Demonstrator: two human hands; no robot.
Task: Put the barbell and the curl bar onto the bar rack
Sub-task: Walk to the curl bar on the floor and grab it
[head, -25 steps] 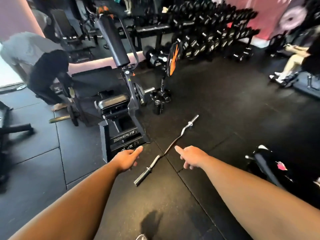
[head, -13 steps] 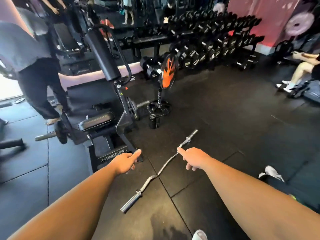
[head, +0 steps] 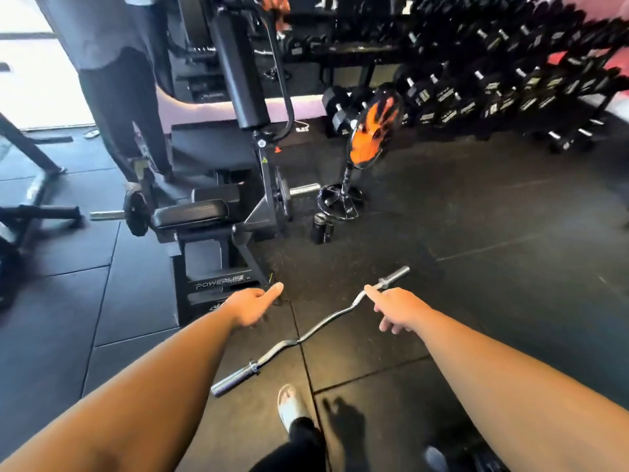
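Observation:
A chrome curl bar lies diagonally on the black rubber floor, its near sleeve at lower left and its far sleeve at upper right. My left hand hovers above the floor to the left of the bar, fingers loosely curled, thumb out, holding nothing. My right hand hangs over the bar's far half, fingers apart, not gripping it. No straight barbell and no bar rack can be made out.
A black Powerlife machine stands just ahead on the left, with a person's legs behind it. A dark bottle and an orange fan stand ahead. A dumbbell rack lines the back right. My white shoe is near the bar.
I have stepped closer, so the curl bar now lies nearer and lower in view. Both hands stay stretched forward and empty. My foot has come into view.

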